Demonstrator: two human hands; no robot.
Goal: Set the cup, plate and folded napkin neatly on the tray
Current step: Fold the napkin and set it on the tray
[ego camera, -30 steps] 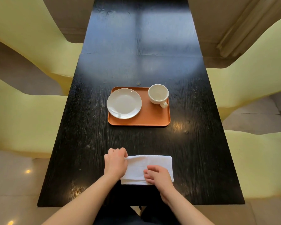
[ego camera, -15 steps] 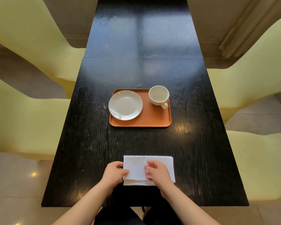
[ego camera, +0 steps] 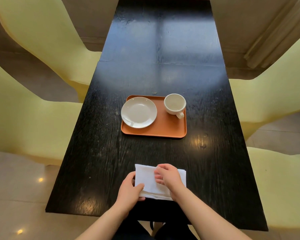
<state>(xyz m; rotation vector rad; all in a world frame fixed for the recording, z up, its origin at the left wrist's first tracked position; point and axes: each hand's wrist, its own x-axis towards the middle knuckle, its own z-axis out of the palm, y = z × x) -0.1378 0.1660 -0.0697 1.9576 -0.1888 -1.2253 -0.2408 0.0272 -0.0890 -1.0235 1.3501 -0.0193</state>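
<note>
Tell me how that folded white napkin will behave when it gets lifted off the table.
The napkin looks like soft cloth folded in layers, so it will probably sag and droop. The stacked edges at its near side could slip apart unless pinched together. The left hand and the right hand both rest on it, so a two-handed lift seems safest.

We had only one view, a wide-angle camera worn on the head. It looked forward and steeply down along a black table (ego camera: 156,66), from above its near end. Nearest the lens were the left hand (ego camera: 130,189) and right hand (ego camera: 168,177) with both forearms low in frame; the tray (ego camera: 168,130) sat farther off, about mid-table. The lens bent the pale chairs (ego camera: 33,118) outward at both sides. With no second view, nothing overlapped.
</note>
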